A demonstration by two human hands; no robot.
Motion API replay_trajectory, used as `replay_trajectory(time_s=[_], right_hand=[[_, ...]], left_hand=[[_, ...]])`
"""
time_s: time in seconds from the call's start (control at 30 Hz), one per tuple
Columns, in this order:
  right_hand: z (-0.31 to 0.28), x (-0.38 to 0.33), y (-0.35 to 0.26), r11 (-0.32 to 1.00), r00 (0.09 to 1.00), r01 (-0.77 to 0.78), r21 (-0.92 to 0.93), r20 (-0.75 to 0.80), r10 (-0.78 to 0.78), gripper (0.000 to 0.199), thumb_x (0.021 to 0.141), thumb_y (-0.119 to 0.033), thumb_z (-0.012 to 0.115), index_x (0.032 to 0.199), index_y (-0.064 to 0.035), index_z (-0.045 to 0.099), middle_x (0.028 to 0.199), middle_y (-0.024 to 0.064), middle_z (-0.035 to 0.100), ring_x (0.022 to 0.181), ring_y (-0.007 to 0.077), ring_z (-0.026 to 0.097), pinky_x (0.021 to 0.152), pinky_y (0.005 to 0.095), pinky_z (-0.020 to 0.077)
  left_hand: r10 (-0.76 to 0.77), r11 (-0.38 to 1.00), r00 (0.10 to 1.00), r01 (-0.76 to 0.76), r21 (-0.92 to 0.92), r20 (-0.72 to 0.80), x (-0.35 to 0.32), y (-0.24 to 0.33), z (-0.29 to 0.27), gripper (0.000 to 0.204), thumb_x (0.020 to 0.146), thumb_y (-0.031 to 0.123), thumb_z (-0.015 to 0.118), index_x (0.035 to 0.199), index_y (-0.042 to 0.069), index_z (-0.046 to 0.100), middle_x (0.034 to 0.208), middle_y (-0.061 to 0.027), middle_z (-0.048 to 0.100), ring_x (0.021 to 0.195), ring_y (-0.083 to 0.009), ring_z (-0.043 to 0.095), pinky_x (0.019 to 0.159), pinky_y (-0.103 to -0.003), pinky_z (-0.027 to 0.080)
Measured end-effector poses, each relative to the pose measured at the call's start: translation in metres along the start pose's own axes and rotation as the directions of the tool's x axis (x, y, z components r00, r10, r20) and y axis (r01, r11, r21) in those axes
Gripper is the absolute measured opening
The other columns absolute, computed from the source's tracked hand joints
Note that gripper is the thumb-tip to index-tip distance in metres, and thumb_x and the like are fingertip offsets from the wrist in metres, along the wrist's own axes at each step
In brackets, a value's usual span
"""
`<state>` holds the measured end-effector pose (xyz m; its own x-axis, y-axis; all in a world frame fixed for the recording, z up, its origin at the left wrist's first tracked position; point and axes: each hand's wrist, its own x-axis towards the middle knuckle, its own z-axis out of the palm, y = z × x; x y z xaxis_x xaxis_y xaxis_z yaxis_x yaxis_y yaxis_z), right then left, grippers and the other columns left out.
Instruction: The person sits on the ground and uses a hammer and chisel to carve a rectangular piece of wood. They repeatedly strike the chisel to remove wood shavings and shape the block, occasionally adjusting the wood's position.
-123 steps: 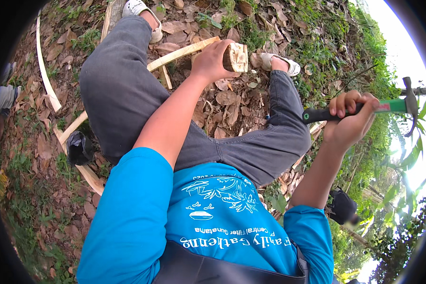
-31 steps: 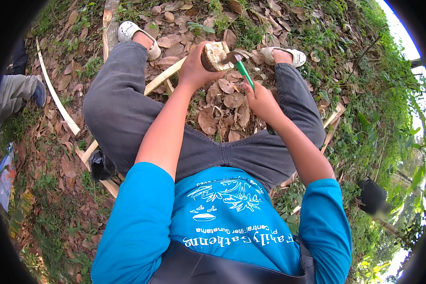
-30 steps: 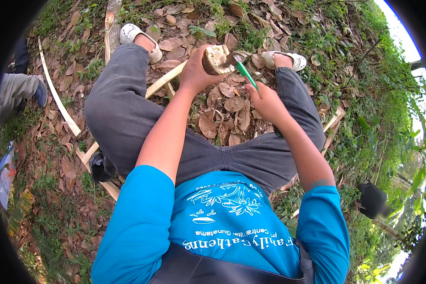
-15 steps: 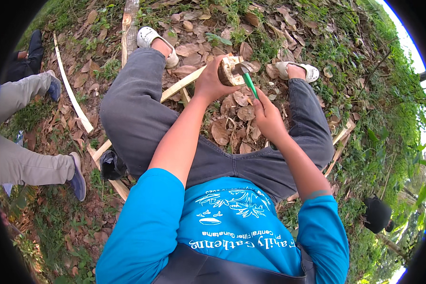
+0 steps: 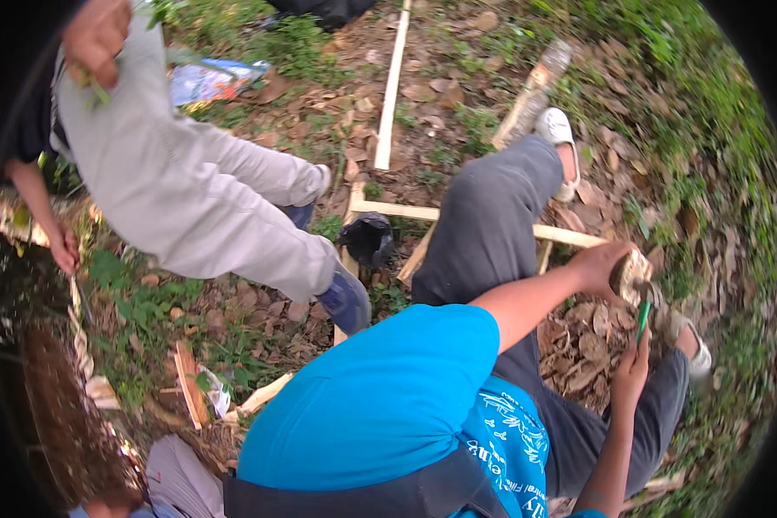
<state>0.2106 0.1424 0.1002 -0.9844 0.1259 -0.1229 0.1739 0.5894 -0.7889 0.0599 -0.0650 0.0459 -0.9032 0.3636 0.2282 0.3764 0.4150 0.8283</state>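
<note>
Toward the right of the view, my left hand [image 5: 599, 269] grips a short piece of wood [image 5: 632, 264] with a brown outside and a pale cut face. My right hand [image 5: 630, 369] is closed around the green handle of a hammer-like tool [image 5: 643, 321]. Its grey metal head touches or lies just in front of the pale face; the exact shape of the head is blurred. Both hands are between my spread knees, above dry leaves.
Pale wooden strips [image 5: 393, 108] lie around my legs, with a log [image 5: 533, 93] beyond my left foot. A black bag [image 5: 367, 239] sits by my left knee. A person in grey trousers [image 5: 190, 186] stands close on the left. Wood offcuts [image 5: 192, 384] lie at lower left.
My view has swung left, so my hands now appear farther right and lower. More of the person in grey trousers has come into sight. Both hands keep their holds.
</note>
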Motion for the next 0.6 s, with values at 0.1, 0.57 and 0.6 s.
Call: replay_trajectory(time_s=[0.1,0.57,0.6], right_hand=[[-0.009,0.010,-0.011,0.966,0.988,-0.061,0.252,0.150,0.024,0.048,0.109,-0.013,0.047,0.157,-0.0096,0.041,0.076,-0.0050,0.042,0.063,0.0032,0.036,0.054,0.0207,0.0326],[-0.021,0.014,-0.041,0.992,0.984,0.103,-0.073,0.153,-0.091,0.053,0.106,-0.012,0.048,0.158,-0.0182,0.038,0.071,0.0145,0.056,0.064,0.0115,0.053,0.060,0.0313,0.0455],[-0.029,0.011,-0.045,0.999,0.981,-0.017,-0.029,0.193,0.022,0.053,0.105,-0.012,0.050,0.157,-0.0196,0.040,0.071,0.0160,0.057,0.064,0.0122,0.053,0.061,0.0319,0.0457]], left_hand=[[-0.012,0.989,0.999,0.007,-0.151,-0.034,-0.017,0.001,-0.018,0.100,0.051,0.034,0.095,0.136,0.013,0.047,0.124,-0.0150,0.061,0.118,-0.0344,0.061,0.103,-0.043,0.048],[-0.068,0.994,0.996,0.072,-0.087,0.050,0.008,-0.003,-0.016,0.100,0.057,0.036,0.096,0.141,0.016,0.044,0.130,-0.0125,0.062,0.122,-0.0275,0.062,0.104,-0.041,0.050],[-0.086,0.988,0.993,0.094,-0.120,0.077,0.007,-0.003,-0.014,0.101,0.057,0.035,0.096,0.142,0.015,0.044,0.131,-0.0121,0.061,0.122,-0.0265,0.062,0.104,-0.040,0.050]])
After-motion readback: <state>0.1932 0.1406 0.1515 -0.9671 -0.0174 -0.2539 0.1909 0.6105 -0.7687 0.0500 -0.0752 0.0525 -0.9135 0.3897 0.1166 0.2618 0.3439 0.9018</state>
